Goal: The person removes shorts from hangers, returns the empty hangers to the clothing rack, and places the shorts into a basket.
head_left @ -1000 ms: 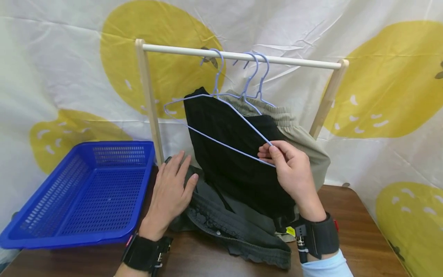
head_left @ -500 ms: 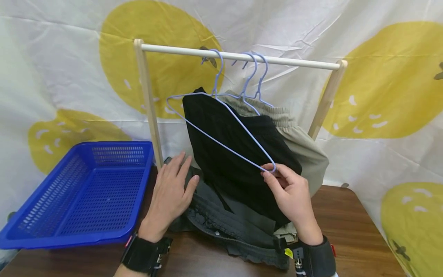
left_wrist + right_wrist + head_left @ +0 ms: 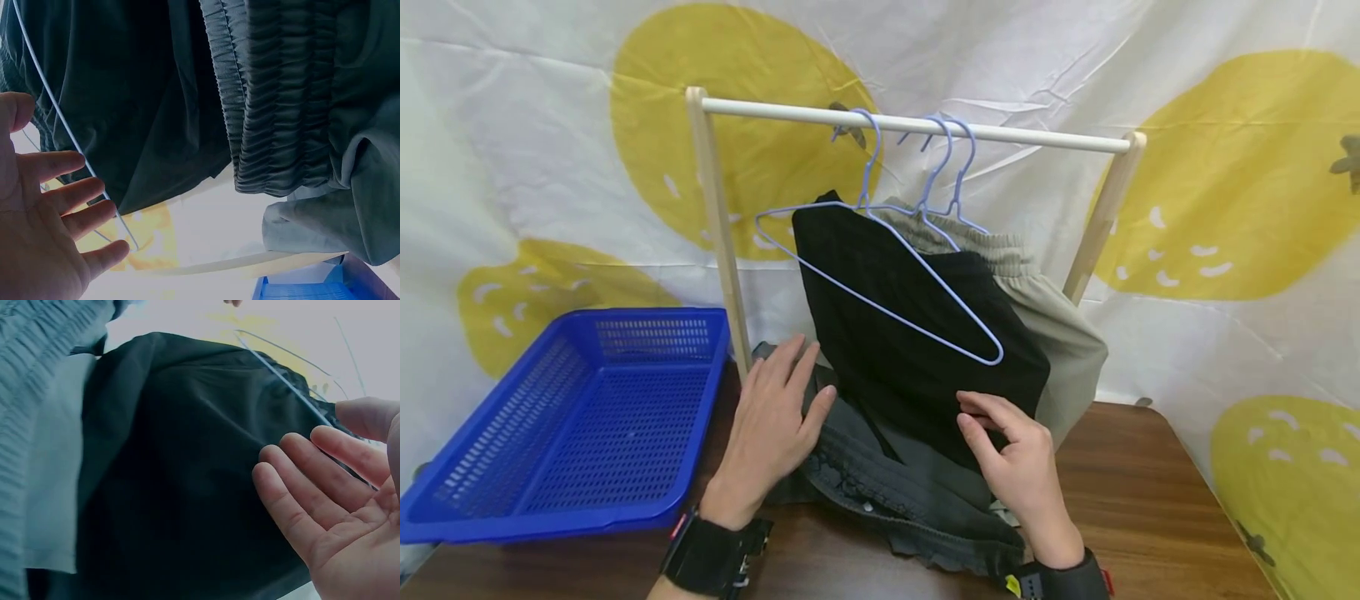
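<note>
An unloaded lilac wire hanger (image 3: 998,360) hangs by its hook at the front of the rack. Behind it, black shorts or trousers (image 3: 917,383) and a beige elastic-waist garment (image 3: 1075,350) hang from two more lilac hangers. On the table below lies a dark grey garment with a gathered elastic waistband (image 3: 281,100). My left hand (image 3: 775,408) is spread over that grey garment's left part, fingers extended; whether it touches is unclear. Just below the front hanger's right corner, my right hand (image 3: 1018,458) has loosely bent fingers and holds nothing.
The rack has a white bar (image 3: 1060,137) on wooden legs (image 3: 718,225). A blue plastic basket (image 3: 617,442) stands on the brown table (image 3: 1150,500) to the left. Behind the rack hangs a white cloth (image 3: 985,50) with yellow fruit prints.
My right hand has slid down the front hanger to its lower corner, let go and dropped slightly below it. The hanger now hangs freely. My left hand has stayed nearly still.
</note>
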Demonstrator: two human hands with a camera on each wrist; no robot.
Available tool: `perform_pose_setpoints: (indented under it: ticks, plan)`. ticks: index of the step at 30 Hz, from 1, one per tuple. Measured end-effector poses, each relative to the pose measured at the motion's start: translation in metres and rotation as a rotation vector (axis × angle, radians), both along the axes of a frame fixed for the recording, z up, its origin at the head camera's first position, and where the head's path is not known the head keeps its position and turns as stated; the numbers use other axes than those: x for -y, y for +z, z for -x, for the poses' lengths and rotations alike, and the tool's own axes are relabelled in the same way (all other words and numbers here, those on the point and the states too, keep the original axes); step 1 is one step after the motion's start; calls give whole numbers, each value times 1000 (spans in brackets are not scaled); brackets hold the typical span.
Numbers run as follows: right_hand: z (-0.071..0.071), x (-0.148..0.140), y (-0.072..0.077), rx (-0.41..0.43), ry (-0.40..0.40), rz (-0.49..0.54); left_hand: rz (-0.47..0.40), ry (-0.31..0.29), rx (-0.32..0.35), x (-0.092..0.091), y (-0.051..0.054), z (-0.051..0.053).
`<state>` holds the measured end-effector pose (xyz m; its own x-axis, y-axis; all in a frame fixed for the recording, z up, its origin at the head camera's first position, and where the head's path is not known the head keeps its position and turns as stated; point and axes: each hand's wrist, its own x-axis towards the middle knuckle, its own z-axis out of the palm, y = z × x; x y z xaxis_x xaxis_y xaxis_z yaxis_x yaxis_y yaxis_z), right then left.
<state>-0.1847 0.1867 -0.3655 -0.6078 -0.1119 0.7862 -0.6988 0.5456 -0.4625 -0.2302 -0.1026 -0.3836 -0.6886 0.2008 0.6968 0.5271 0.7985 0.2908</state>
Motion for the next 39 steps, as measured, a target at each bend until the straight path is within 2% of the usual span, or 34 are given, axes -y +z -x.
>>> perform_pose_setpoints:
  ticks: [8, 16, 31, 34, 39]
  plan:
    - [-2, -2, -11, -7, -40, -93, 26, -10, 11, -5, 0, -3]
    - [-4, 0, -13, -5, -36, -184, 44, -30, 18, -12, 1, -7]
    - [-8, 1, -14, 110, -43, -245, 193, -64, 97, -33, -3, -22]
    - [-8, 2, -14, 121, -34, -253, 226, -82, 131, -37, -4, -24]
    - [-8, 2, -14, 132, -18, -261, 276, -103, 228, -43, -5, -27]
